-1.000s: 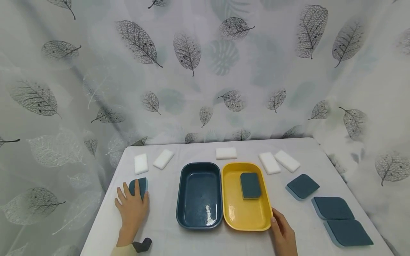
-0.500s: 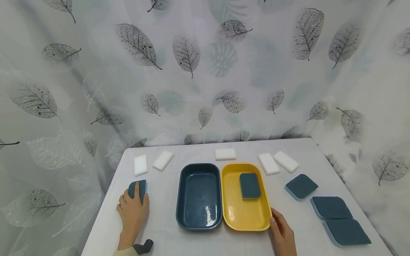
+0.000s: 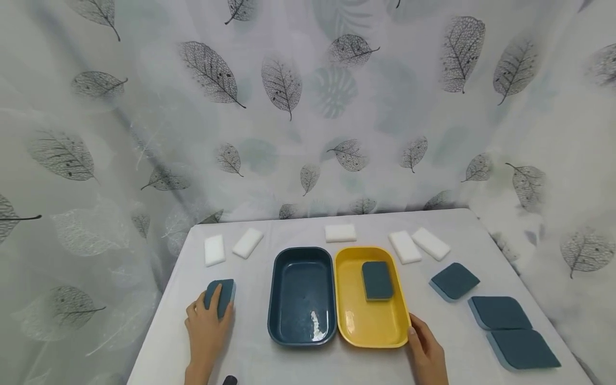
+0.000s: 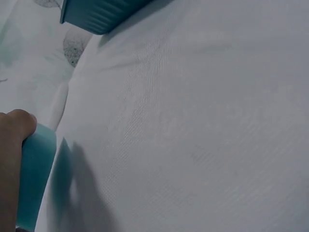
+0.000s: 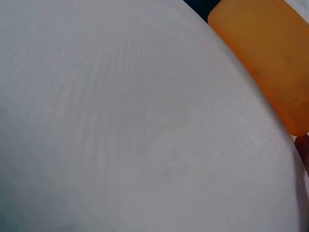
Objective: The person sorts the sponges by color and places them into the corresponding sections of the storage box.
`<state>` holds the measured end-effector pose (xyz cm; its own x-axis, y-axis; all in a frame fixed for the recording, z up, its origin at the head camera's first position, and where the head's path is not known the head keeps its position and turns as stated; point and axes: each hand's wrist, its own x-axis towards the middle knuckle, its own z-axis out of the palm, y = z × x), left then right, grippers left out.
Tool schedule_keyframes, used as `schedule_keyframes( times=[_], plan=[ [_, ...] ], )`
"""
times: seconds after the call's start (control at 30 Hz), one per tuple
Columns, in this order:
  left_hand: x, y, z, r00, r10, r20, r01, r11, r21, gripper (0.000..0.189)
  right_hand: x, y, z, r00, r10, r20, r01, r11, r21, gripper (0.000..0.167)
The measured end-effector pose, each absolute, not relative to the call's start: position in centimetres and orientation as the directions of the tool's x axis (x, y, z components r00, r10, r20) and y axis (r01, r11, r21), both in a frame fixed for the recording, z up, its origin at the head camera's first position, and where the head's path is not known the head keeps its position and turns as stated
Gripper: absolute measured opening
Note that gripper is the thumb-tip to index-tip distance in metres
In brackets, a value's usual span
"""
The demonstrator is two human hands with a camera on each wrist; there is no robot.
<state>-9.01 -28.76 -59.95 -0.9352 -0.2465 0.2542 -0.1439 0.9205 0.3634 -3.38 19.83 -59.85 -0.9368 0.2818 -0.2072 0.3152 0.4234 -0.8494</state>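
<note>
Left hand (image 3: 208,326) grasping a sponge (image 3: 226,292), index finger over the top, others curled at the sides. Sponge is at left of the counter (image 3: 250,334), dark blue on top, paler on the side; can't tell if it's clear of the cloth or touching. Left wrist view has the sponge upright at the left edge, fingertip on its end, shadow on the cloth beside it.

First white block (image 3: 214,251) just behind that sponge. Black object (image 3: 230,380) by the left forearm, cut off at frame bottom. Second white block (image 3: 247,243) slants, right of the first.

Blue tray (image 3: 302,299) near mid-counter, nothing in it. Third white block (image 3: 340,233) lies crosswise behind the trays.

Yellow tray (image 3: 370,327) right beside the blue one, rims look in contact. Tray sponge (image 3: 377,280) lies flat inside, toward the back right, dark side up. Fourth white block (image 3: 405,246) and fifth white block (image 3: 431,244) sit near each other behind its right corner, both slanted.

Right hand (image 3: 426,350) touches the yellow tray's near right corner, thumb and fingers at the rim; can't tell if it pinches or just rests.

Far right, three dark sponges: back one (image 3: 454,280) apart, middle one (image 3: 500,313) and front one (image 3: 524,349) almost edge to edge. Leaf-print curtain (image 3: 308,123) behind everything.
</note>
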Motion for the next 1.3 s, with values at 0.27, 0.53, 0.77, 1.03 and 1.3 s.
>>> schedule_keyframes(
  times=[0.27, 0.53, 0.77, 1.03, 1.3],
  plan=[
    [-6.9, -26.5, -59.8, -0.926, -0.212, 0.311, -0.067, 0.906, 0.418, 0.065, -3.4, 19.7, -60.0, -0.938, 0.304, -0.168, 0.297, 0.451, -0.842, 0.059],
    [-5.4, -23.9, -58.5, -0.916, -0.258, 0.308, -0.081, 0.869, 0.488, 0.068, -3.3, 19.8, -59.9, -0.934, 0.305, -0.185, 0.312, 0.447, -0.838, 0.061],
    [-5.2, -21.6, -57.0, -0.908, -0.265, 0.324, -0.037, 0.821, 0.569, 0.071, -3.4, 19.9, -59.9, -0.932, 0.302, -0.203, 0.322, 0.426, -0.846, 0.063],
    [-4.7, -17.9, -55.6, -0.913, -0.243, 0.328, 0.012, 0.788, 0.616, 0.073, -3.3, 19.8, -59.8, -0.936, 0.284, -0.21, 0.323, 0.448, -0.833, 0.063],
    [-5.6, -14.7, -54.5, -0.918, -0.203, 0.339, 0.076, 0.75, 0.657, 0.077, -3.3, 19.9, -59.5, -0.935, 0.277, -0.222, 0.331, 0.451, -0.829, 0.065]
  ],
)
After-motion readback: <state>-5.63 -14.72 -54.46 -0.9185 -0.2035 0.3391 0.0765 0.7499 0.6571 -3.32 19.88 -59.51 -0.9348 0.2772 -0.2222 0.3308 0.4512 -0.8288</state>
